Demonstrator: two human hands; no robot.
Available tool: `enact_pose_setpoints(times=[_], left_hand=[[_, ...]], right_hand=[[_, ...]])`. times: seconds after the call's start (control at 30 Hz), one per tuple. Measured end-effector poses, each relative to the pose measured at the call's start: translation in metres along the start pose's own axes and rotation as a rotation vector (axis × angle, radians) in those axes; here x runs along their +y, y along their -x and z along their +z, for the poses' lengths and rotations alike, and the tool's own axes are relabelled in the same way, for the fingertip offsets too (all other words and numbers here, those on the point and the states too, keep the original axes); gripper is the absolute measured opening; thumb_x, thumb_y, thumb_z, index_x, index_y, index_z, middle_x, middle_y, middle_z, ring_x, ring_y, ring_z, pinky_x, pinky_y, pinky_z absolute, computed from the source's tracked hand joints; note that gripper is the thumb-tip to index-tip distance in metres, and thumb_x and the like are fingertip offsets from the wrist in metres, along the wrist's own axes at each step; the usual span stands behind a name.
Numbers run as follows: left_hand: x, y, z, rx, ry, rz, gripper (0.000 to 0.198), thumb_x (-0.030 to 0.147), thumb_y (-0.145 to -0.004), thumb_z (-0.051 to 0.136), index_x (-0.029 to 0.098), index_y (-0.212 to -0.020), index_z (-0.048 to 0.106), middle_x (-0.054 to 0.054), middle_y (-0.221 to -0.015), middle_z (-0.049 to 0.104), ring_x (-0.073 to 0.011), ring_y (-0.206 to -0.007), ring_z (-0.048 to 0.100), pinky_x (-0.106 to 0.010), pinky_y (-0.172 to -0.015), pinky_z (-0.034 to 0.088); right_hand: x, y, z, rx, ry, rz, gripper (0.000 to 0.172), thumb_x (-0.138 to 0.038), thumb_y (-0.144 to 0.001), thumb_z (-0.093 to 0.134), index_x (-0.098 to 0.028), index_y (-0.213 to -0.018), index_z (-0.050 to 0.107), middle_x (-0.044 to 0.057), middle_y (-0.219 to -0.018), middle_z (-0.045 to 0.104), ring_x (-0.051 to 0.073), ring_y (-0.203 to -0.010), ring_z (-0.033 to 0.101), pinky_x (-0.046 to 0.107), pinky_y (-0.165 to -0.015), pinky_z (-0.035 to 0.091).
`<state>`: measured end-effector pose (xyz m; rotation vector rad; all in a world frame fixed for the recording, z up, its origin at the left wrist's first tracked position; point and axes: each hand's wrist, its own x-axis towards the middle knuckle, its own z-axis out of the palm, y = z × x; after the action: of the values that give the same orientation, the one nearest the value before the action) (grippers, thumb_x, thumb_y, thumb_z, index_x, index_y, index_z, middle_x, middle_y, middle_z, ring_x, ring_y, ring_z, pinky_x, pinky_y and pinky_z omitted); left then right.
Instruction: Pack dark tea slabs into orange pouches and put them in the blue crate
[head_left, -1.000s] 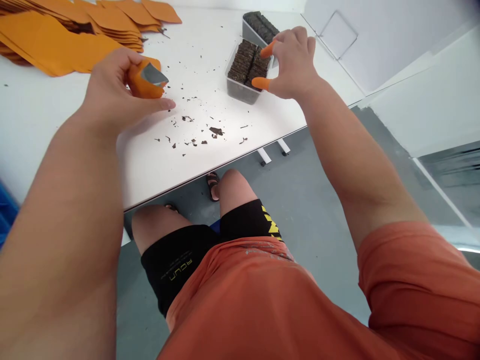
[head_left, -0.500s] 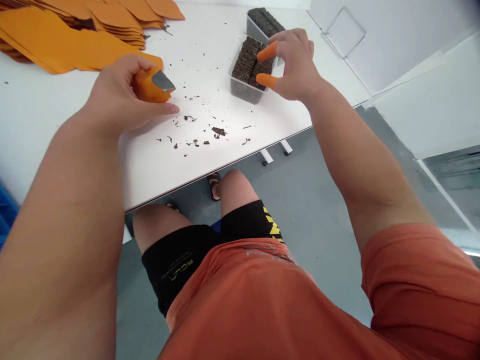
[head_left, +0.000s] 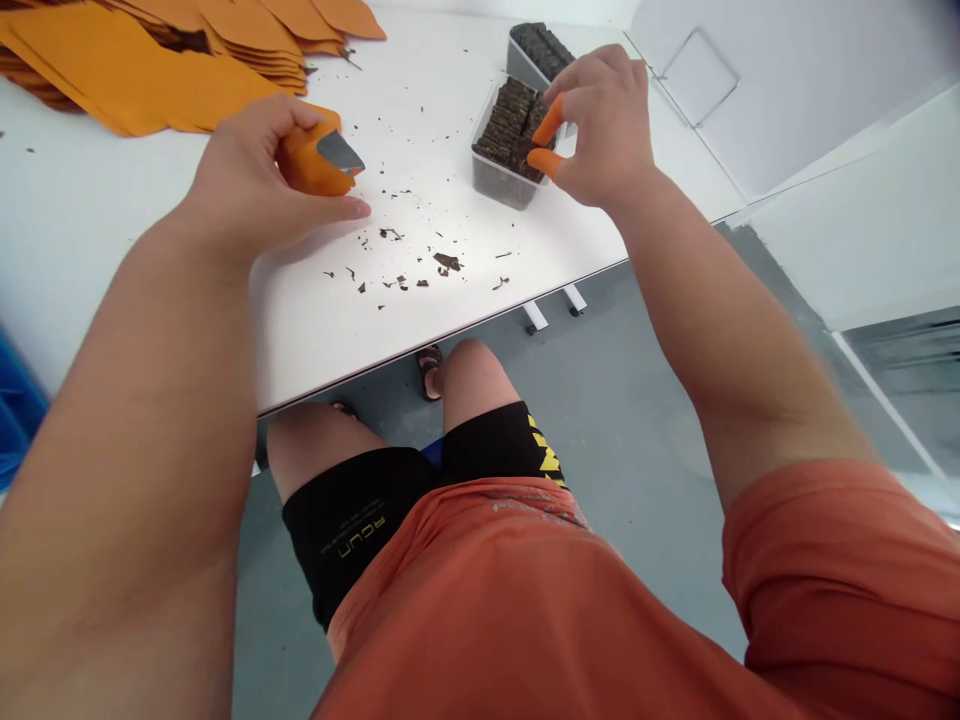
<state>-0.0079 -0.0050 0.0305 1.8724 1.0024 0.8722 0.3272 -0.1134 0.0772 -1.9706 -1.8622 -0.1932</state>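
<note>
From the head camera, a white worktop [head_left: 322, 340] stands over a grey floor [head_left: 622, 400]. The front tub [head_left: 501, 185] is clear plastic. Dark crumbs [head_left: 448, 262] lie in front of it and to its left. Stacks of flat orange pouches [head_left: 150, 85] lie far to its left, cut off by the picture's edge. The back tub [head_left: 523, 68], just behind it, is partly covered by the right hand [head_left: 609, 130].

That hand wears orange finger covers [head_left: 551, 118]. Its grip is over the front tub, tips close together; I can't tell if they pinch anything. Brown pieces [head_left: 504, 125] stand in the tub in tight rows, thin and rough.

Left of the tub, the left hand's [head_left: 244, 165] grip is wrapped around one orange pouch [head_left: 304, 165]. Its mouth gapes, showing shiny grey inside.
</note>
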Motion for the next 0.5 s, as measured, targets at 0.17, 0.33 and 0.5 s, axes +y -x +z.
enact_pose_setpoints(times=[0.17,0.33,0.5], left_hand=[[-0.001,-0.002,0.000,0.017,0.021,0.025,0.056,0.016,-0.050,0.092,0.027,-0.099,0.069,-0.001,-0.103,0.071,-0.0237,-0.094,0.065,-0.056,-0.105,0.057],[-0.010,-0.007,0.000,0.106,0.010,0.185,0.062,0.003,-0.056,0.092,0.024,-0.107,0.065,-0.002,-0.115,0.069,-0.0184,-0.094,0.064,-0.043,-0.090,0.062],[-0.022,-0.017,-0.003,0.180,-0.073,0.345,0.056,0.009,-0.066,0.091,0.025,-0.108,0.058,0.000,-0.125,0.063,-0.0163,-0.111,0.061,-0.034,-0.101,0.060]], right_hand=[[-0.009,0.003,-0.015,0.068,-0.003,0.131,0.009,-0.024,-0.080,0.084,-0.029,-0.084,0.077,0.004,-0.129,0.073,0.029,-0.131,0.056,0.057,-0.117,0.040],[-0.031,0.003,-0.042,0.165,-0.221,0.251,0.014,-0.027,-0.076,0.077,-0.038,-0.073,0.068,0.004,-0.122,0.072,0.030,-0.118,0.064,0.053,-0.107,0.051],[-0.091,-0.011,-0.026,0.274,-0.841,0.418,0.027,-0.019,-0.089,0.062,-0.034,-0.067,0.061,-0.003,-0.093,0.070,0.025,-0.109,0.071,0.045,-0.095,0.057]])
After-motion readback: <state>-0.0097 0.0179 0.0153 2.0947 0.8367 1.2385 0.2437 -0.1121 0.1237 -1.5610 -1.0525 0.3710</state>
